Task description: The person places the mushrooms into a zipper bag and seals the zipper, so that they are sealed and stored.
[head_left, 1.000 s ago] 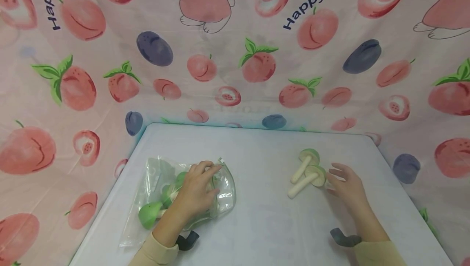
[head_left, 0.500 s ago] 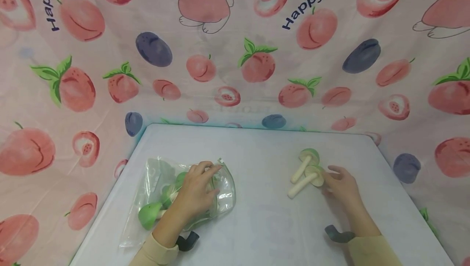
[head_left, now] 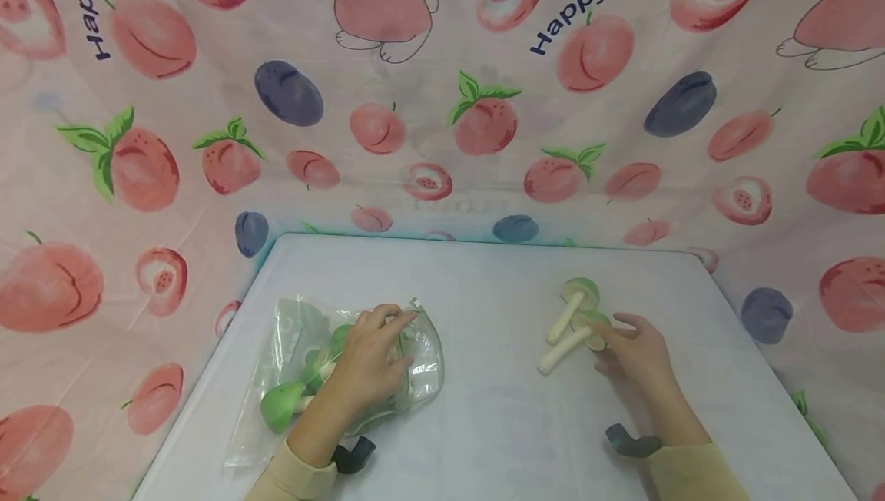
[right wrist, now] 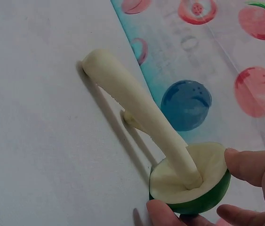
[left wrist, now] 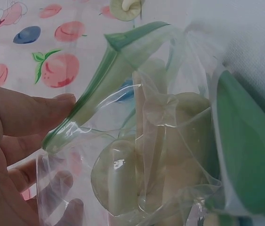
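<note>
With thumb and fingers on its green cap, my right hand (head_left: 639,355) pinches the nearer mushroom (head_left: 567,349). The right wrist view shows this mushroom (right wrist: 139,106) from close by, thumb and fingertips at opposite sides of the cap rim. A second mushroom (head_left: 568,316) lies just behind it, its stem mostly hidden in the right wrist view. My left hand (head_left: 373,355) holds the clear zip bag (head_left: 425,363) near its opening, the thumb against the green zip strip (left wrist: 92,87). Several green-capped mushrooms (head_left: 282,405) lie inside the bag.
A white table (head_left: 484,424) bears everything. Fruit-printed cloth (head_left: 429,101) rises behind it and along both sides. Dark wrist straps (head_left: 632,441) show at both cuffs.
My right hand has moved left and its fingers have closed on the nearer mushroom's cap. Both loose mushrooms have shifted slightly left. The left hand and bag have stayed put.
</note>
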`<action>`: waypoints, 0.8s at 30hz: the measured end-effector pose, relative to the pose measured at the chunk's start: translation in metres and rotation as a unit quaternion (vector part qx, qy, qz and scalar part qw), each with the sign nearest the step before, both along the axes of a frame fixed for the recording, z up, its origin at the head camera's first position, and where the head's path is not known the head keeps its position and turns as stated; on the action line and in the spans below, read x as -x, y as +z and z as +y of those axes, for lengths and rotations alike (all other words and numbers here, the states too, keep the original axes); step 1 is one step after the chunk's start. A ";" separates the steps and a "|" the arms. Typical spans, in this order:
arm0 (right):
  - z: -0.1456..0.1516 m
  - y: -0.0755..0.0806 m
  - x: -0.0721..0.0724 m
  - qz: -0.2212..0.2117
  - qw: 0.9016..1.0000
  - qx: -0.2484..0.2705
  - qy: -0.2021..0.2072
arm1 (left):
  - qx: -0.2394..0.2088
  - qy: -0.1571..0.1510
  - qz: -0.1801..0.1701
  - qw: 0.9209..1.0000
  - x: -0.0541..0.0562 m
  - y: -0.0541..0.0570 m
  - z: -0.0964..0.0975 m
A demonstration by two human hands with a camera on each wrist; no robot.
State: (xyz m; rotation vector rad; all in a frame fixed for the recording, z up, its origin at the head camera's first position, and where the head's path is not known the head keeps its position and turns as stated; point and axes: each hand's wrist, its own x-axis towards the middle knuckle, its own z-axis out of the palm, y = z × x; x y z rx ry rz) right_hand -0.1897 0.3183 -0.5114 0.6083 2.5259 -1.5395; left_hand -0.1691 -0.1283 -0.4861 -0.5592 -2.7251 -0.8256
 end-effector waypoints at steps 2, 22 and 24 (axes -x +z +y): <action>-0.001 0.000 0.000 0.002 1.000 0.001 -0.001 | 0.000 -0.001 0.001 1.000 0.000 0.000 0.000; -0.005 0.010 -0.006 0.007 0.999 0.034 -0.002 | 0.001 -0.002 0.005 1.000 0.000 -0.001 0.000; -0.006 0.012 -0.006 0.010 0.999 0.033 -0.002 | 0.001 -0.003 0.006 1.000 0.001 -0.001 0.000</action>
